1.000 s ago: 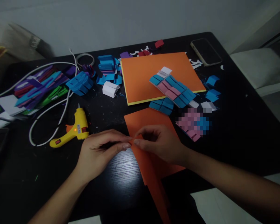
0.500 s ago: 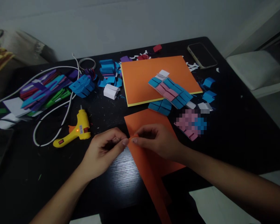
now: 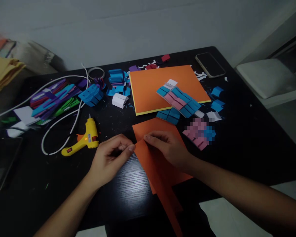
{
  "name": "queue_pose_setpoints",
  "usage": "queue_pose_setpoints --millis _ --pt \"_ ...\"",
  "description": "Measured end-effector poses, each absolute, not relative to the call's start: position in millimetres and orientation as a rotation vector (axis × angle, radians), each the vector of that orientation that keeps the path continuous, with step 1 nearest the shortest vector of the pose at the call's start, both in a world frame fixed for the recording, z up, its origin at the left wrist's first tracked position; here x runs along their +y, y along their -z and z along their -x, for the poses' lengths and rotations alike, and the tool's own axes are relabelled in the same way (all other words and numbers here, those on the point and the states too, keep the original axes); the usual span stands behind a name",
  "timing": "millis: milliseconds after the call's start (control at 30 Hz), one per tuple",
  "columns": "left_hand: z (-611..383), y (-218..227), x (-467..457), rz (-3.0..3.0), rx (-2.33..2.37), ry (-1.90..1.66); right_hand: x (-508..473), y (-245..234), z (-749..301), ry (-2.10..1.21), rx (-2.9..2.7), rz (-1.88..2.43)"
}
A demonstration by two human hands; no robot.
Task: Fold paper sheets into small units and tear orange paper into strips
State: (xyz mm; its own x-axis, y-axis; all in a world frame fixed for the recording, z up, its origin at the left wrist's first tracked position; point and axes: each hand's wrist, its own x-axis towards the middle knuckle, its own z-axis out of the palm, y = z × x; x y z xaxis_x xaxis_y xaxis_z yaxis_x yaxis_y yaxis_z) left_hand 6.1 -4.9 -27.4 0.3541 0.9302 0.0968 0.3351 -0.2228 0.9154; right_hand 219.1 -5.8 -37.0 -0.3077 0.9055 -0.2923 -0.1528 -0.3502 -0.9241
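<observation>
An orange paper sheet (image 3: 179, 164) lies near the table's front edge, with a long orange strip along its left side hanging over the edge. My left hand (image 3: 111, 158) pinches the left corner of the orange paper between thumb and forefinger. My right hand (image 3: 169, 146) holds the upper end of the strip, a short way to the right of the left fingertips. Its thumb and forefinger are closed on the paper. Whether the strip is partly joined to the sheet, I cannot tell. A yellow glue gun (image 3: 85, 138) rests left of my left hand, its small light glowing orange.
Behind the hands lies an orange and yellow paper stack (image 3: 160, 85) bearing a blue and pink folded-paper panel (image 3: 179, 98). A white cable (image 3: 45, 138) loops at left near bundled paper strips (image 3: 54, 102). Two phones lie at far right (image 3: 209, 65) and far left (image 3: 3, 161).
My right fingers have moved slightly right and up with the strip's end, widening the gap from my left fingertips. The view has shifted a little.
</observation>
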Motion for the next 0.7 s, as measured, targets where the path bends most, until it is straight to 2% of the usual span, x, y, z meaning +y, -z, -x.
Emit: queue_pose_setpoints --millis 233,700 --pt "-3 31 -5 -1.723 1.178 -0.922 -7 40 -220 -1.877 -1.146 1.151" --pt "-12 20 -8 -1.584 1.151 -0.749 -13 38 -212 -1.767 -1.424 1.101"
